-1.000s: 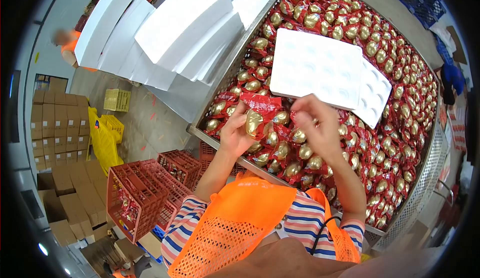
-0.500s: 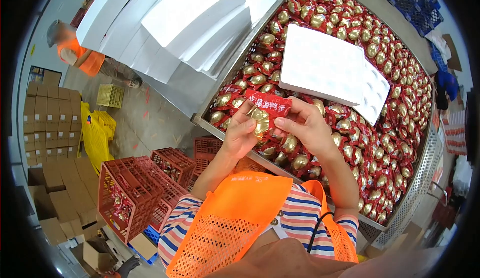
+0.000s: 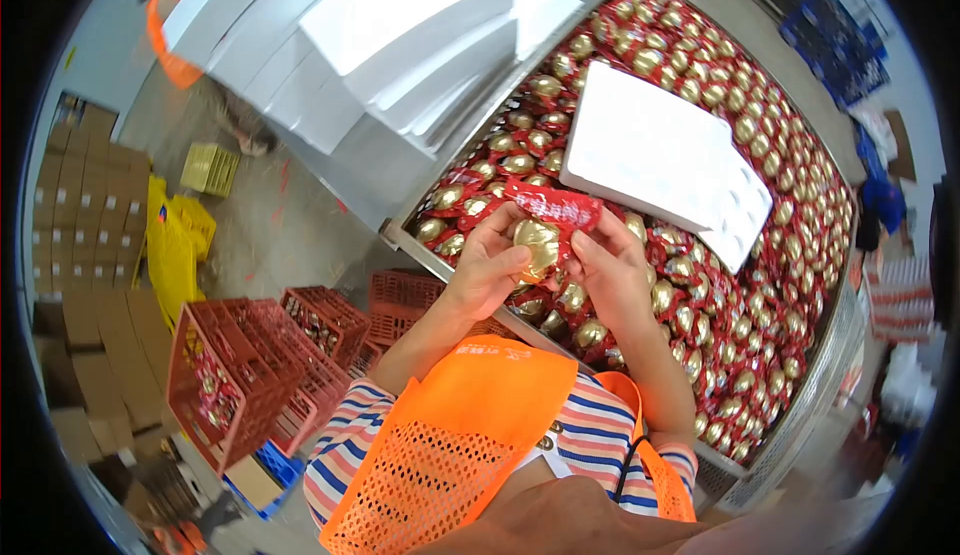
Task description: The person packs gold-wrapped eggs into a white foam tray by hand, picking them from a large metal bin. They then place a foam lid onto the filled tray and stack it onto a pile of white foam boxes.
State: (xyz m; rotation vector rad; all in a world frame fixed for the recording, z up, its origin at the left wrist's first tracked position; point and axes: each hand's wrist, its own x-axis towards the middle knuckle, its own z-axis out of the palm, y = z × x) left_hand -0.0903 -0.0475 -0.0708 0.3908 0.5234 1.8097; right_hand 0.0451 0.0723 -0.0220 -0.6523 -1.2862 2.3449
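Note:
A gold and red wrapped packet (image 3: 540, 240) is held between my two hands in front of my chest. My left hand (image 3: 490, 263) pinches its left side, and my right hand (image 3: 612, 267) grips the right side near the red flap with white lettering. Beneath and beyond the hands, a large metal bin (image 3: 440, 168) is filled with similar gold and red packets (image 3: 745, 130). On top of them lies a white foam tray (image 3: 640, 145), with a second dimpled white tray (image 3: 745, 217) partly under its right end.
Stacked white foam trays (image 3: 400, 15) stand on a metal table (image 3: 340, 180). Red crates (image 3: 250, 355), a yellow crate (image 3: 209, 169), a yellow bag (image 3: 175, 245) and cardboard boxes (image 3: 90, 205) are at left. A person in an orange vest (image 3: 170, 50) is beyond the table.
The view has shifted slightly. The packet is turned so that more of its gold face shows, and my fingers remain on it. The other person appears farther toward the upper left and is more hidden by the trays.

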